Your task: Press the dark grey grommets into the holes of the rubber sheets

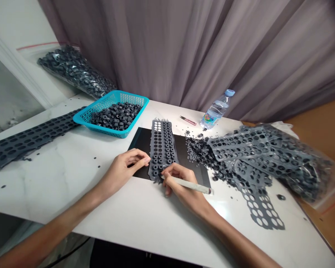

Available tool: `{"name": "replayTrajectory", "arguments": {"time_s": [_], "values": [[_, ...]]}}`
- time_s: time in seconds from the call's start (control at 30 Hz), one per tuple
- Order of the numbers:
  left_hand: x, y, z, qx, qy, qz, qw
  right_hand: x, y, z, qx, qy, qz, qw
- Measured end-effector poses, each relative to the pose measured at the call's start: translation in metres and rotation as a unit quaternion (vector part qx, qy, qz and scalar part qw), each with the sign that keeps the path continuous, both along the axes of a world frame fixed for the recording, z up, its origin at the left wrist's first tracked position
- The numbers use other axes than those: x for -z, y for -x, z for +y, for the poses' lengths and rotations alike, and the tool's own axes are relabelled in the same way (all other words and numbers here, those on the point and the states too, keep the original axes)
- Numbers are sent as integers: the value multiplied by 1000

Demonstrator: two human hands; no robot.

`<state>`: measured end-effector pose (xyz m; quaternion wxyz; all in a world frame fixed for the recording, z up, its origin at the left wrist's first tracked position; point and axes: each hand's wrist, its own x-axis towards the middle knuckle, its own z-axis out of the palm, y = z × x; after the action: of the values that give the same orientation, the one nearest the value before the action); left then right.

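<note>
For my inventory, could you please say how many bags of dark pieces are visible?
2: left bag behind the turquoise basket, right bag at the right edge of the table; more may be hidden.

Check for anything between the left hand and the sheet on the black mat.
Nothing visible stands between them: the left hand is right beside the gray sheet. The right hand, holding a pen-like tool, is at the sheet's near end.

Dark grey, rubbery-looking perforated strip (163, 143): matt, ragged along edges. Pale, slim, pen-shaped tool (192, 185): smooth, material unclear. Thin black rectangular sheet (139, 141): smooth, matt. White marble-patterned tabletop (100, 216): smooth, glossy, catching light. Turquoise rectangular lattice basket (100, 129): smooth plastic, slight shine. Clear red-edged bag (72, 70) behind basket: plastic film, glossy, creased. Clear blue-capped bottle (216, 111): shiny plastic. Purple-grey draped curtain (156, 48): folded cloth.
</note>
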<state>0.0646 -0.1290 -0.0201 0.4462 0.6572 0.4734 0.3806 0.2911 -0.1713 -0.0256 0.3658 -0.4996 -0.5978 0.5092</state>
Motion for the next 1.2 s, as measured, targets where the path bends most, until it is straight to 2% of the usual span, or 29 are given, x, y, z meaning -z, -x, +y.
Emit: {"name": "replayTrajectory", "arguments": {"time_s": [0.1,0.23,0.37,0.5,0.63,0.77,1.03,1.2], "values": [[-1,-4,-7,30,-49,57,997,-6,-1,-1,6,-1,16,1000],[-2,-8,-14,85,-118,138,980,-14,-8,-2,47,-41,18,998],[-5,-10,-12,82,-146,174,970,-14,-16,1,76,-54,20,995],[-14,-18,-2,124,-175,226,950,-9,-17,4,50,-32,5,998],[-19,-23,4,174,-165,251,938,-7,-13,5,22,-19,-16,999],[-19,-23,4,178,-157,252,938,-6,-11,5,26,-25,-20,999],[-13,-28,5,177,-234,309,905,-3,-9,5,35,-31,-35,998],[-8,-29,2,148,-204,252,934,-1,-7,4,32,-36,-48,998]]}}
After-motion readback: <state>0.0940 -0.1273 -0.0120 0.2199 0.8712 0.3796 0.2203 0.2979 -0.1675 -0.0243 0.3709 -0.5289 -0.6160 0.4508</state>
